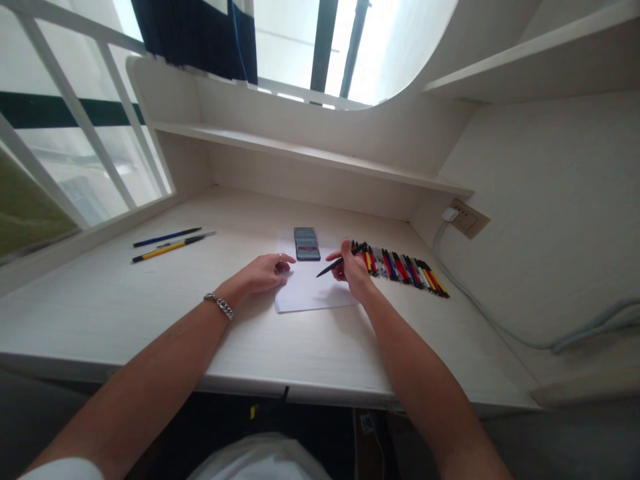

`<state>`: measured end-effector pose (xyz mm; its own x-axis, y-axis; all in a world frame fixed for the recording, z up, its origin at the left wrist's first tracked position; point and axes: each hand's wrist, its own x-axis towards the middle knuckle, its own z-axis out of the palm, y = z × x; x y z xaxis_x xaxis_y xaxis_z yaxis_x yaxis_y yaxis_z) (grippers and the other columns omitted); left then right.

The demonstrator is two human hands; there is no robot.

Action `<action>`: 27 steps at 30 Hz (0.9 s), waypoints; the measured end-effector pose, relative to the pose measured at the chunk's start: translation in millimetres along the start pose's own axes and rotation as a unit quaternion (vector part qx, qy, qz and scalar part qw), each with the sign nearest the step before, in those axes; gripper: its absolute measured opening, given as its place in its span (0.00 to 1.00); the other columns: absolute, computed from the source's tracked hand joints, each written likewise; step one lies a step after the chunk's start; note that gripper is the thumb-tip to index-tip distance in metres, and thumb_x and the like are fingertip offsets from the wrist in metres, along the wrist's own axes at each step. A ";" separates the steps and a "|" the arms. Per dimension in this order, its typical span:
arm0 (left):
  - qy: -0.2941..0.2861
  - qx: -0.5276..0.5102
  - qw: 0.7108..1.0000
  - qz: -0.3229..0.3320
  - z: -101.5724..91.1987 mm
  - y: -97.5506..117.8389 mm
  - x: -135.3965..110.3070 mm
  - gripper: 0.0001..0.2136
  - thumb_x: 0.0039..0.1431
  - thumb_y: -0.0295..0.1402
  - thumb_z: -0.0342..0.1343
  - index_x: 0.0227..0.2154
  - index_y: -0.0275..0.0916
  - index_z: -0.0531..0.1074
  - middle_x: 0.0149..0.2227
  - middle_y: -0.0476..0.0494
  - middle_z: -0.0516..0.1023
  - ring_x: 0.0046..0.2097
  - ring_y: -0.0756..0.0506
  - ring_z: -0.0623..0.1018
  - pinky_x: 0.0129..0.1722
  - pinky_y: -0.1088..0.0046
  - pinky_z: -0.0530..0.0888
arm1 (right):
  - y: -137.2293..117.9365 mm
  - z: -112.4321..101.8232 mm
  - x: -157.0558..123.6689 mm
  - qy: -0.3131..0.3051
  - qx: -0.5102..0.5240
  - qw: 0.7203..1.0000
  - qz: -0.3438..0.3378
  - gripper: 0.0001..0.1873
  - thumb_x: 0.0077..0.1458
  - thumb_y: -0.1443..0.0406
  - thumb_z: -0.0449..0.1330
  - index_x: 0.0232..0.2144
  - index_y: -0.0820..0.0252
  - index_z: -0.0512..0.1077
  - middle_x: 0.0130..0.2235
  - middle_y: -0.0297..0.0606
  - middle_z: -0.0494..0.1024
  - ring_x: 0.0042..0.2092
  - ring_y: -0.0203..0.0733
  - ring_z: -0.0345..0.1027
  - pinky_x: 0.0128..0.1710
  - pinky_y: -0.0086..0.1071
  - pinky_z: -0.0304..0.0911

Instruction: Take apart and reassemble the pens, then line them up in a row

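My right hand (351, 268) holds a slim black pen (329, 269) above the sheet of white paper (305, 293), its tip slanting down to the left. Whether the tip touches the paper I cannot tell. At the sheet's left edge rests my left hand (265, 272), index finger stretched out and the other fingers loosely bent, with nothing in it. A dark phone (307, 245) with its screen lit lies across the upper part of the paper, between the two hands. Just right of my right hand lies a row of pens (405, 269) in several colours, side by side.
On the left of the white desk (175, 313) lie a blue pen (167, 237), a yellow and black pen (167, 251) and a small dark piece. A shelf (310, 153) runs along the back. At the right wall, a charger (450, 214) sits in a socket, its cable trailing down.
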<state>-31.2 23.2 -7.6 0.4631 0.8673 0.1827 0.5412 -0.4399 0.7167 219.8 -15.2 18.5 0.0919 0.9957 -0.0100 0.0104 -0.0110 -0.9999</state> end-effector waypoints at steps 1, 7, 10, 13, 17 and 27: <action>-0.007 -0.002 1.000 -0.006 -0.8 1.9 -0.7 0.25 0.42 0.29 0.62 0.48 0.40 0.77 0.39 0.40 0.82 0.36 0.45 0.79 0.36 0.70 0.75 | 0.7 3.3 -1.8 -0.016 0.004 1.000 0.011 0.36 0.51 0.34 0.54 0.26 0.62 0.76 0.19 0.38 0.72 0.20 0.34 0.64 0.18 0.26 0.56; -0.017 0.005 0.999 -0.037 -1.0 7.9 -2.2 0.26 0.41 0.32 0.65 0.48 0.39 0.78 0.41 0.39 0.81 0.39 0.42 0.79 0.40 0.67 0.75 | 11.0 25.0 -9.5 -0.061 -0.060 0.996 -0.018 0.14 0.46 0.57 0.69 0.30 0.62 0.78 0.25 0.37 0.78 0.25 0.34 0.69 0.25 0.27 0.63; -0.014 0.015 0.999 -0.029 0.1 6.5 -1.5 0.25 0.41 0.33 0.65 0.47 0.40 0.78 0.40 0.40 0.81 0.39 0.43 0.79 0.40 0.68 0.74 | 17.0 32.3 -9.5 -0.043 -0.126 0.989 -0.068 0.08 0.44 0.63 0.67 0.28 0.61 0.77 0.23 0.34 0.76 0.24 0.34 0.67 0.24 0.27 0.61; -0.009 0.018 1.000 -0.018 0.5 5.7 -1.3 0.24 0.41 0.33 0.65 0.47 0.41 0.78 0.39 0.41 0.81 0.39 0.43 0.79 0.39 0.68 0.74 | 22.0 34.8 -7.6 -0.034 -0.169 0.981 -0.085 0.07 0.46 0.62 0.64 0.28 0.60 0.76 0.23 0.33 0.77 0.24 0.35 0.68 0.24 0.27 0.61; -0.007 0.012 1.000 -0.023 0.7 5.7 -1.5 0.24 0.40 0.33 0.65 0.46 0.40 0.79 0.38 0.41 0.81 0.39 0.42 0.79 0.39 0.68 0.74 | 27.2 34.7 -5.1 -0.041 -0.190 0.975 -0.105 0.08 0.48 0.61 0.63 0.29 0.60 0.77 0.23 0.33 0.77 0.24 0.35 0.68 0.25 0.27 0.62; -0.001 0.022 1.000 -0.014 1.2 4.0 -0.7 0.23 0.40 0.34 0.66 0.44 0.41 0.80 0.38 0.42 0.81 0.38 0.43 0.79 0.38 0.69 0.74 | 23.6 39.0 -7.0 -0.052 -0.193 0.976 -0.088 0.06 0.47 0.63 0.61 0.25 0.60 0.75 0.22 0.32 0.76 0.23 0.34 0.66 0.22 0.26 0.59</action>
<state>-28.5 20.6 -5.6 0.4489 0.8789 0.1611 0.5841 -0.4251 0.6915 180.6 -18.8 -5.5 -0.0461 0.9890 0.1409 0.3925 0.1476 -0.9078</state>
